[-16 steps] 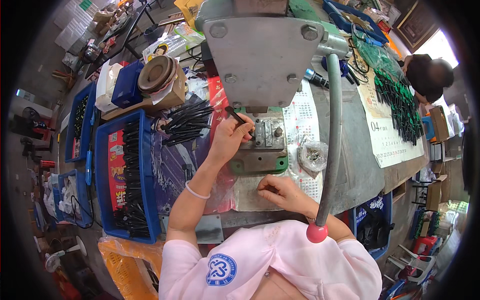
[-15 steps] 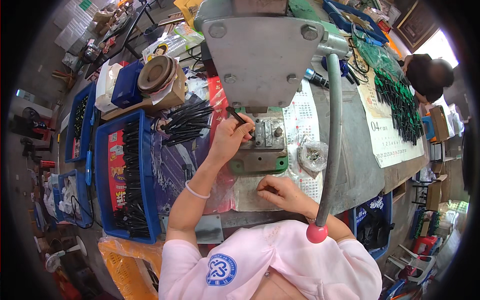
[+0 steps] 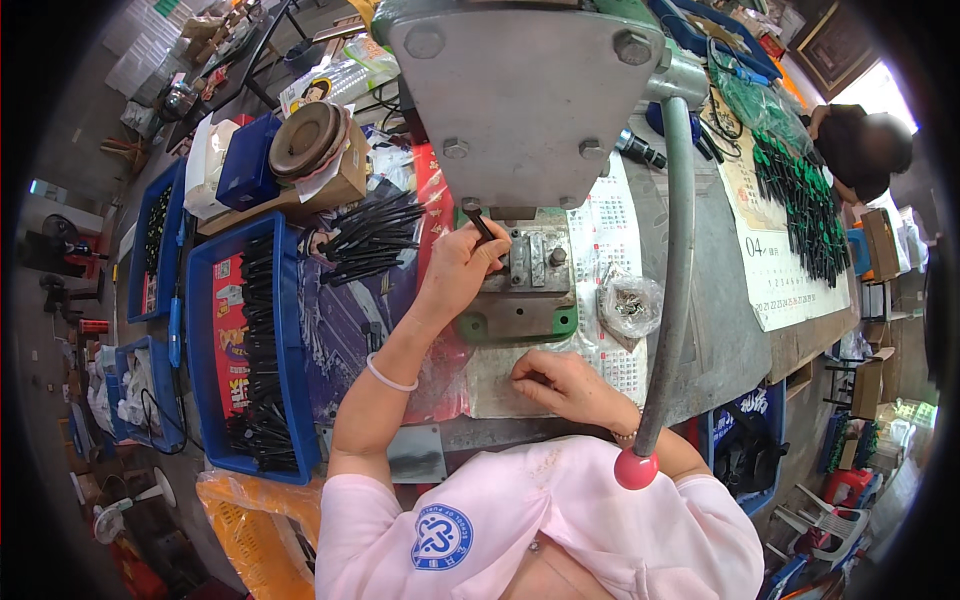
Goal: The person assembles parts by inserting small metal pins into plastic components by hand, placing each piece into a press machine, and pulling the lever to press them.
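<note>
My left hand (image 3: pixel 462 266) pinches a short black rod (image 3: pixel 482 226) beside the left side of the metal fixture (image 3: pixel 535 262) on the press base. The rod leans up and to the left, and its lower end is hidden by the fingers. Above it looms the grey head of the hand press (image 3: pixel 520 110), its ram just behind the fixture. My right hand (image 3: pixel 572 388) rests loosely curled in front of the green base (image 3: pixel 520 325); the inside of the fingers is hidden. The long lever (image 3: pixel 678 250) with a red ball knob (image 3: pixel 636 468) hangs close to my right wrist.
A clear bag of small metal parts (image 3: pixel 630 305) lies right of the base. Black rods (image 3: pixel 370 238) are piled at left, with more in a blue tray (image 3: pixel 302 400). Green-tipped black pieces (image 3: pixel 800 205) lie at far right, near another person (image 3: pixel 865 150).
The view has shifted slightly. My left hand still pinches the rod beside the fixture, and the rod is tilted a little more upright. My right hand and the lever stay almost in place.
</note>
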`<control>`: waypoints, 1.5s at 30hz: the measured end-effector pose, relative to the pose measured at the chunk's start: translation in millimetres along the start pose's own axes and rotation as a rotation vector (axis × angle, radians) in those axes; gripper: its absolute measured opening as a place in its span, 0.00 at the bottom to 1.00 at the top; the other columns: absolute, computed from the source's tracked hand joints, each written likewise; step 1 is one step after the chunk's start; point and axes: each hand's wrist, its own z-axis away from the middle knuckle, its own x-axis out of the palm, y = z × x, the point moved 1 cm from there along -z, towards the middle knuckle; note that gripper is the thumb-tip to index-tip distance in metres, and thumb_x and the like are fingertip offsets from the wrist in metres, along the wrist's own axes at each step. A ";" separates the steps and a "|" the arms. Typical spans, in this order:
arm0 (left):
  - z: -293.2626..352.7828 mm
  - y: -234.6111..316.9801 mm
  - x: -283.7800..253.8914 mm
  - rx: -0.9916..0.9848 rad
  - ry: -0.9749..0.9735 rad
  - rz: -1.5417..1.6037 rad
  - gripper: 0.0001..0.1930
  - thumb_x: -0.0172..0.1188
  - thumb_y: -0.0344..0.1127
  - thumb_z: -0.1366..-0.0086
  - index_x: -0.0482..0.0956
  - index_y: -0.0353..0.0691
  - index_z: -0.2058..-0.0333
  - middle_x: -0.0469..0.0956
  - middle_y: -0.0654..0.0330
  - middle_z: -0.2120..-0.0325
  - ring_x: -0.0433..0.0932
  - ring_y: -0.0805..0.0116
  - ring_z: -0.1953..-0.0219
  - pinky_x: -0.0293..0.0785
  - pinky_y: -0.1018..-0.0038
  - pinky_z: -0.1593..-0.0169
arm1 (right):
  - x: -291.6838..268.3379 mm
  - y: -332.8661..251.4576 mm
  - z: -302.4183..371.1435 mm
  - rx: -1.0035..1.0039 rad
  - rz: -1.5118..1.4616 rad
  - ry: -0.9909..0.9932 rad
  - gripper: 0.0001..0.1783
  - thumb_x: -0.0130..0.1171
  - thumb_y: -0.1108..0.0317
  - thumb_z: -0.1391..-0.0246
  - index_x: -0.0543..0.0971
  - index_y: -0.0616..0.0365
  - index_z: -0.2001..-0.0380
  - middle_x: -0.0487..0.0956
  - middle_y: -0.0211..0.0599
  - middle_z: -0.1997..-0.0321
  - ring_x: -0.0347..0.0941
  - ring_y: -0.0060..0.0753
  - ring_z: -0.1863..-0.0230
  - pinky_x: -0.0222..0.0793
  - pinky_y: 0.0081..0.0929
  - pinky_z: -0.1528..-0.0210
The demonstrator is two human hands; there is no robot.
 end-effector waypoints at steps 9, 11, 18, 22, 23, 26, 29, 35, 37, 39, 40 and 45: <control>0.6 -0.9 4.5 0.013 0.038 0.013 0.06 0.57 0.31 0.33 0.79 0.34 0.63 0.76 0.67 0.69 0.74 0.80 0.72 0.74 0.82 0.65 | 1.3 1.8 0.3 -0.004 0.034 -0.027 0.07 0.58 0.70 0.45 0.75 0.62 0.65 0.79 0.44 0.69 0.77 0.46 0.67 0.71 0.34 0.65; 1.9 0.6 4.5 0.046 0.056 -0.024 0.06 0.57 0.31 0.33 0.79 0.34 0.63 0.77 0.66 0.69 0.74 0.80 0.72 0.74 0.82 0.65 | 1.7 1.5 0.1 -0.037 0.042 -0.015 0.07 0.59 0.71 0.44 0.75 0.63 0.65 0.78 0.43 0.70 0.77 0.43 0.70 0.70 0.32 0.68; 1.4 5.6 2.9 0.081 0.056 -0.121 0.06 0.56 0.29 0.34 0.79 0.32 0.63 0.76 0.64 0.70 0.75 0.78 0.73 0.75 0.81 0.66 | -5.7 -5.1 2.0 0.034 0.025 -0.019 0.07 0.57 0.70 0.45 0.75 0.61 0.66 0.79 0.45 0.68 0.77 0.49 0.66 0.72 0.36 0.63; 0.4 2.8 3.5 0.079 0.054 -0.156 0.05 0.56 0.28 0.34 0.79 0.33 0.64 0.76 0.64 0.70 0.75 0.78 0.74 0.76 0.80 0.67 | -9.1 -3.8 5.0 0.003 0.047 0.013 0.07 0.59 0.71 0.44 0.75 0.62 0.65 0.78 0.40 0.71 0.76 0.39 0.70 0.69 0.30 0.68; 0.3 3.2 4.4 0.079 0.051 -0.156 0.05 0.56 0.28 0.34 0.79 0.33 0.64 0.76 0.64 0.70 0.75 0.78 0.74 0.76 0.80 0.67 | -9.6 -3.0 5.8 0.004 0.047 0.016 0.07 0.59 0.71 0.44 0.75 0.62 0.65 0.78 0.40 0.71 0.76 0.39 0.70 0.69 0.30 0.68; 0.5 3.1 5.8 0.088 0.055 -0.163 0.05 0.56 0.27 0.34 0.79 0.33 0.63 0.76 0.63 0.71 0.76 0.77 0.74 0.75 0.79 0.67 | -11.4 -3.5 8.1 -0.018 0.079 0.015 0.06 0.59 0.71 0.43 0.75 0.61 0.64 0.78 0.38 0.71 0.77 0.34 0.71 0.69 0.28 0.68; 0.7 -1.0 8.2 0.240 0.078 -0.326 0.05 0.57 0.27 0.35 0.78 0.33 0.63 0.77 0.60 0.72 0.77 0.74 0.74 0.75 0.78 0.68 | -24.8 -12.7 14.1 0.158 -0.050 0.021 0.07 0.59 0.69 0.45 0.76 0.61 0.66 0.80 0.42 0.68 0.79 0.41 0.65 0.72 0.34 0.62; 2.1 7.0 12.7 0.451 0.167 -0.603 0.03 0.59 0.28 0.38 0.77 0.35 0.67 0.76 0.54 0.74 0.77 0.62 0.76 0.72 0.71 0.69 | -52.3 -75.7 35.6 0.149 -1.479 0.038 0.24 0.63 0.59 0.43 0.70 0.64 0.52 0.79 0.51 0.64 0.77 0.45 0.61 0.73 0.35 0.58; 0.9 8.8 14.5 0.371 0.133 -0.547 0.04 0.60 0.29 0.39 0.77 0.36 0.68 0.74 0.54 0.75 0.77 0.60 0.76 0.71 0.68 0.69 | -53.7 -90.6 60.2 0.053 -1.183 -0.240 0.27 0.60 0.58 0.41 0.63 0.63 0.48 0.76 0.56 0.65 0.75 0.45 0.65 0.72 0.35 0.61; 2.1 9.0 15.7 0.375 0.143 -0.554 0.04 0.60 0.29 0.39 0.77 0.35 0.68 0.74 0.54 0.75 0.77 0.60 0.76 0.71 0.68 0.69 | -56.5 -104.4 70.2 0.093 -1.240 -0.257 0.25 0.59 0.59 0.40 0.62 0.62 0.49 0.75 0.56 0.66 0.73 0.42 0.67 0.70 0.34 0.63; 2.0 8.1 15.5 0.384 0.140 -0.556 0.04 0.60 0.30 0.39 0.77 0.35 0.69 0.74 0.54 0.75 0.77 0.60 0.76 0.71 0.69 0.69 | -57.1 -110.2 71.6 0.134 -1.296 -0.257 0.23 0.58 0.61 0.40 0.61 0.61 0.51 0.75 0.56 0.68 0.72 0.38 0.69 0.69 0.33 0.65; 4.3 3.9 16.1 0.386 0.141 -0.544 0.04 0.61 0.30 0.40 0.76 0.36 0.69 0.74 0.54 0.76 0.77 0.60 0.76 0.72 0.68 0.70 | -54.8 -115.1 73.9 0.125 -1.245 -0.224 0.21 0.57 0.61 0.39 0.60 0.59 0.54 0.75 0.56 0.69 0.71 0.35 0.70 0.66 0.30 0.69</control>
